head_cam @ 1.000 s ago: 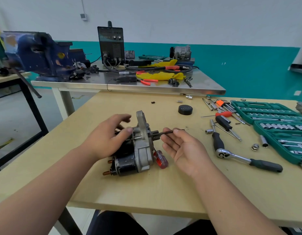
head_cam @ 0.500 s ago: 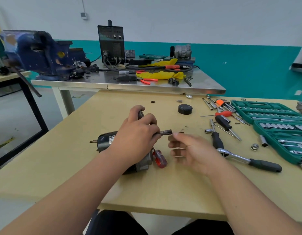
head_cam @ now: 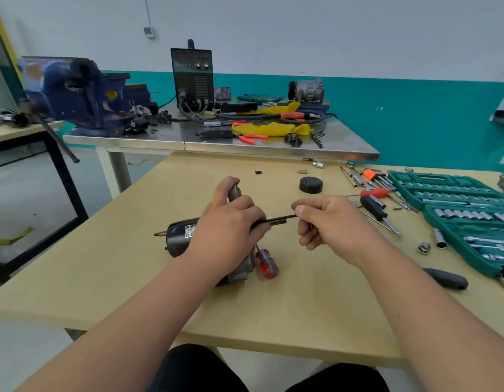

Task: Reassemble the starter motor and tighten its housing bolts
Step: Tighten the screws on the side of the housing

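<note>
On table (head_cam: 316,306), starter motor (head_cam: 180,236) under left hand (head_cam: 228,233), bolt (head_cam: 279,220) in right hand (head_cam: 333,224)

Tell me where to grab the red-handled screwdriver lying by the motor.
Take the red-handled screwdriver by its fat translucent handle, coming from the right and above: the starter motor and left hand crowd its left side and cover most of the shaft.

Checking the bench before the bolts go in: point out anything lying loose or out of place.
Small parts lie scattered on the wooden table: a loose socket and nut outside the green socket case, and a black cap by itself. A red-handled screwdriver lies against the starter motor.
</note>
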The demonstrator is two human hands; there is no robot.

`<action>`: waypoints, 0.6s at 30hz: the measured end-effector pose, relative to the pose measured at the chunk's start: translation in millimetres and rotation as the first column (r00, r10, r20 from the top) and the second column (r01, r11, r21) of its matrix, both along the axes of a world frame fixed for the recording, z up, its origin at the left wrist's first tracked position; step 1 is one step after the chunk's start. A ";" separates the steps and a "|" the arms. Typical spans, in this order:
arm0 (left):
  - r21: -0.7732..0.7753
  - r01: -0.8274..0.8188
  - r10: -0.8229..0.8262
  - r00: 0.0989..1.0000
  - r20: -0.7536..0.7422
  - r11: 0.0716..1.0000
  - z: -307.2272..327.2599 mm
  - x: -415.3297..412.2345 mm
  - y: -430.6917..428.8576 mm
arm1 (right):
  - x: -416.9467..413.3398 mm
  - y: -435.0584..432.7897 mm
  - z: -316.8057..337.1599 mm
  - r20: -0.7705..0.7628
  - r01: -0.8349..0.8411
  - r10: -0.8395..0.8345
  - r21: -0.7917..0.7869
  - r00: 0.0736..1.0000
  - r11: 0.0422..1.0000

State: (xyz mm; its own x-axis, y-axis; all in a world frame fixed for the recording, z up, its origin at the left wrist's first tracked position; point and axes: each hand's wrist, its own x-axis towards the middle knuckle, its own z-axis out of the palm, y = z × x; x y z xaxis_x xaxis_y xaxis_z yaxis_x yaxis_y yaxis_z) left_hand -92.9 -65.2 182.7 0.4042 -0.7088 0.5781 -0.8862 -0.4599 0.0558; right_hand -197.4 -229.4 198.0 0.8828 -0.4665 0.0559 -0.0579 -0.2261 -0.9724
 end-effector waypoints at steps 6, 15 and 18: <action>0.005 0.005 -0.004 0.994 -0.113 1.000 -2.0 -0.9 -0.7 | -5.6 1.3 6.2 0.024 -0.043 0.044 -0.062 0.999 0.997; 0.032 -0.006 0.010 0.992 -0.123 0.999 -0.1 1.7 5.7 | -19.2 -26.9 19.5 -0.044 -0.117 0.203 -0.925 0.978 0.362; -0.025 0.047 -0.049 0.993 -0.107 0.999 -0.4 0.7 8.2 | -12.8 -20.7 26.1 -0.094 -0.170 0.163 -0.817 0.982 0.551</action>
